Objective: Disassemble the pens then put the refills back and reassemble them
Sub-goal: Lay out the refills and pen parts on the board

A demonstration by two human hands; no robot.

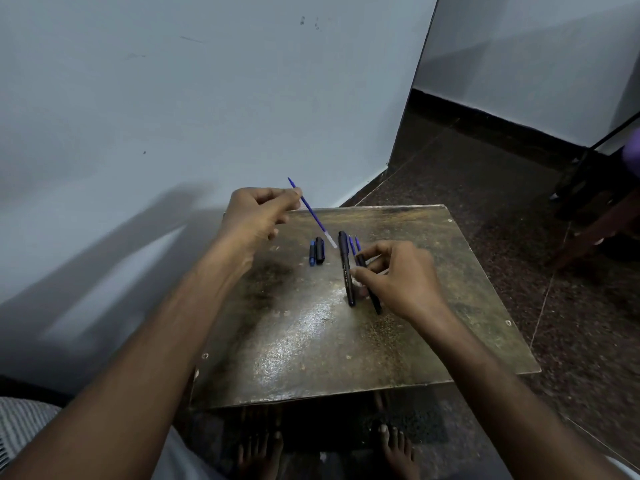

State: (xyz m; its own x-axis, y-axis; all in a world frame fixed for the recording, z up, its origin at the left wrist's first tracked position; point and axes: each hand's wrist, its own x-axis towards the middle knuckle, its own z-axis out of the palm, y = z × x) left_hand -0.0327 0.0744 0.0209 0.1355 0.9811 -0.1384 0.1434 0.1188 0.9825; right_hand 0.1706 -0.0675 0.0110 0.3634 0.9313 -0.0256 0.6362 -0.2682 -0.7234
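Left hand: the left hand [258, 213] is raised above the far left part of the worktop, fingers curled, thumb and forefinger pinching a blue refill
Blue refill: the blue refill [313, 213] slants through the air, its tip pointing up and away past the fingers, its pale clear end hanging down toward the middle of the worktop, near the top of the black pen barrel but apart from it
Right hand: the right hand [398, 271] is low over the right middle of the worktop, fingers curled round a thin dark pen body
Thin dark pen body: the thin dark pen body [372, 296] runs from the fingers down toward the near side, its lower end at the worktop
Black pen barrel: the black pen barrel [346, 268] lies just left of the right hand, lengthwise away from the person; whether the fingertips touch it cannot be told
Loose refills: two blue refill tips [354, 244] show just above the right hand, beside the barrel
Caps: two short pieces, one blue [312, 252] and one black [320, 251], lie side by side left of the barrel
Worktop: a worn, shiny brown worktop [311, 348] set against a pale wall [173, 98]
Below: bare feet [394, 445] on the dark floor under the near edge
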